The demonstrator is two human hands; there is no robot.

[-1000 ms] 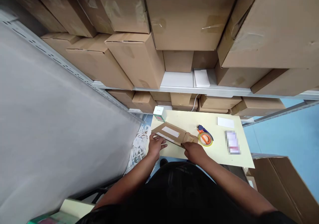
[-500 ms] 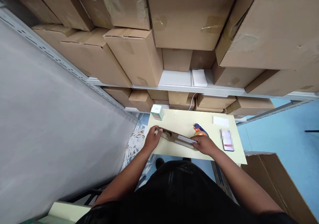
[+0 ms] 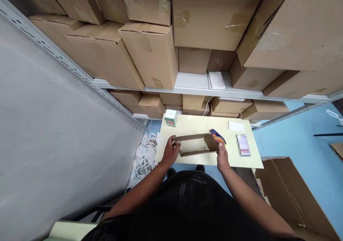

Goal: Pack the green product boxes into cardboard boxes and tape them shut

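Observation:
Between my hands is a small cardboard box (image 3: 194, 153), spread into a rectangular frame through which the pale yellow table top shows. My left hand (image 3: 170, 151) is closed on its left end, with the fingers on the edge. At the opposite end my right hand (image 3: 222, 156) grips the box, thumb up against the side. A tape dispenser (image 3: 218, 136) in blue and orange lies just behind my right hand, partly covered by the box and fingers. The white and green small carton (image 3: 170, 118) stands at the table's back left corner.
On the table (image 3: 144, 160) side, paper scraps cover the floor by the wall. A phone (image 3: 243, 145) and a white card (image 3: 236, 126) lie at the table's right. Shelves full of cardboard boxes (image 3: 150, 55) rise ahead. A large open carton (image 3: 284, 191) stands at right.
The box went from flat and narrow to an opened rectangular frame. My right hand moved slightly right and turned upright; my left hand stayed on its end. The view shifted a little.

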